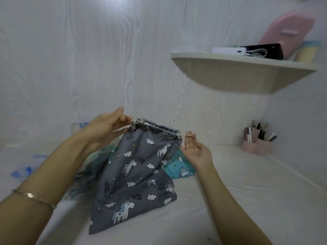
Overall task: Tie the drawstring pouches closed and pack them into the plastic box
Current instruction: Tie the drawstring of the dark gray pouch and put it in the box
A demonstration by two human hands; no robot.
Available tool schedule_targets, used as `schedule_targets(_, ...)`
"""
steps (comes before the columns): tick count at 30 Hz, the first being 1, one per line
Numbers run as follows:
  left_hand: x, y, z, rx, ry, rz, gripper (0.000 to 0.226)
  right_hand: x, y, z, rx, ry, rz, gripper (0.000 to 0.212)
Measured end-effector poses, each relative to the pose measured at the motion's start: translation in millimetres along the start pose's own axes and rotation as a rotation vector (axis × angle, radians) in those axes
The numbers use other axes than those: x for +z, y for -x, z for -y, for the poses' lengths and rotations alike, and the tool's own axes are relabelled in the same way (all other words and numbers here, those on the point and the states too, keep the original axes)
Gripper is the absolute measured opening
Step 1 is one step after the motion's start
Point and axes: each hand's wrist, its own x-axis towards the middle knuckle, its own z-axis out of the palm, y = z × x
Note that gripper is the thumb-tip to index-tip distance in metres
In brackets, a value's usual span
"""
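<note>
Left hand (106,129) and right hand (196,151) pinch the pale cord (185,134) ends of a gathered cloth grey pouch (138,177); teal pouch (183,167) lies half hidden behind

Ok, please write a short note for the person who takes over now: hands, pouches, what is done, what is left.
The left hand pinches the drawstring at the left end of the grey pouch; the right hand pinches it at the right end. The mouth is gathered; no knot shows. A teal pouch lies behind it. Left to do: tie, then pack; I cannot make out the box.
</note>
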Motion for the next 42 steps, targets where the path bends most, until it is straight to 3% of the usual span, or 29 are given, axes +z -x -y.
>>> schedule_targets(2, 13, -2, 5, -0.003, 0.259, 0.037, 0.039, 3, -1, -8, 0.012, -0.01, 0.089, 0.024)
schedule_targets(5, 20, -6, 5, 0.026, 0.398, 0.024, 0.038, 8, -8, -10, 0.014, 0.063, 0.142, 0.022)
schedule_targets(10, -6, 1, -18, 0.035, 0.721, 0.001, 0.049, -10, -14, 18, -0.188, 0.726, -0.026, 0.031)
schedule_targets(12, -11, 5, -23, -0.023, 0.648, -0.003, 0.039, -16, -14, 25, -0.249, 0.752, -0.064, 0.028)
schedule_targets(14, -1, 8, -20, -0.135, 0.482, 0.102, 0.033, -5, -11, 19, -0.294, 0.791, -0.029, 0.018)
schedule_targets(17, 27, 14, -18, -0.22, 0.291, 0.314, 0.022, 27, -1, -13, -0.268, 0.915, 0.114, 0.013)
schedule_targets(19, 44, 15, -21, -0.199, 0.203, 0.372, 0.016, 48, 11, -36, -0.205, 1.096, 0.252, 0.014)
schedule_targets(22, 58, 6, -24, -0.07, 0.083, 0.288, 0.017, 65, 34, -64, -0.031, 1.319, 0.437, 0.02)
schedule_targets(26, 60, -14, -14, 0.004, -0.235, 0.142, 0.019, 65, 55, -80, 0.216, 1.172, 0.589, 0.032)
schedule_targets(29, 55, -22, 1, -0.077, -0.409, 0.125, 0.023, 62, 58, -81, 0.211, 1.116, 0.576, 0.029)
schedule_targets(32, 49, -18, 13, -0.223, -0.558, 0.16, 0.045, 57, 54, -79, 0.142, 1.093, 0.487, 0.028)
schedule_targets(34, 45, -14, 21, -0.175, -0.618, 0.176, 0.052, 54, 50, -76, 0.122, 1.044, 0.437, 0.028)
schedule_targets(38, 38, -7, 34, -0.045, -0.598, 0.203, 0.041, 51, 47, -77, 0.097, 0.972, 0.381, 0.022)
schedule_targets(42, 29, -5, 35, 0.011, -0.494, 0.102, 0.026, 52, 47, -81, -0.001, 1.072, 0.337, 0.02)
